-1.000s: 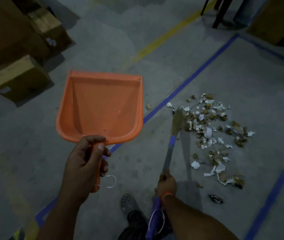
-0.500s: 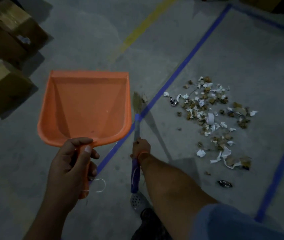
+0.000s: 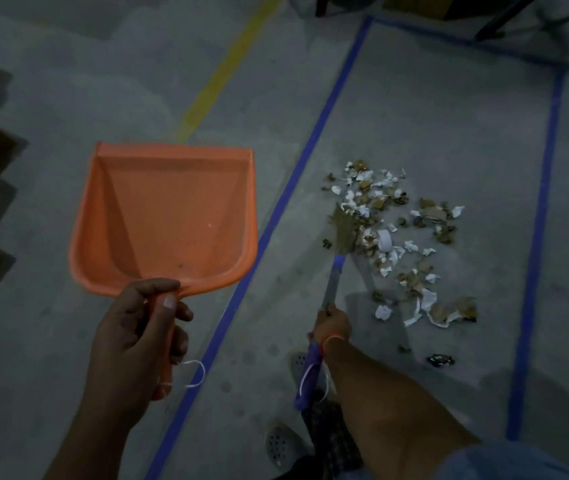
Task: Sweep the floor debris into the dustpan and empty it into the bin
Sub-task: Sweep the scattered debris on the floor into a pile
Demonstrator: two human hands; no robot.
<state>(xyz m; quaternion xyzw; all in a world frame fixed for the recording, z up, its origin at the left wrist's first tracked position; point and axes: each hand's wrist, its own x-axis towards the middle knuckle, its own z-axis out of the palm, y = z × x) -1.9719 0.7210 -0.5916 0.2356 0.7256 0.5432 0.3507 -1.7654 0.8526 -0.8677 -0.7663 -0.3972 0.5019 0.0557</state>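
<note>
None of debris (image 3: 397,237) yet in orange dustpan (image 3: 165,220): pan empty, held above floor (image 3: 414,116), left hand (image 3: 134,337) gripping handle. Right hand (image 3: 333,322) gripping hand broom (image 3: 340,244), bristles touching left edge of pile. Sweeping, emptying remain; bin not in view.

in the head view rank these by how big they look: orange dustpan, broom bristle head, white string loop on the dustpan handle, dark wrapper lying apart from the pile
1. orange dustpan, though nearness to the camera enlarges it
2. broom bristle head
3. white string loop and dark wrapper: look alike in size, so unranked
</note>
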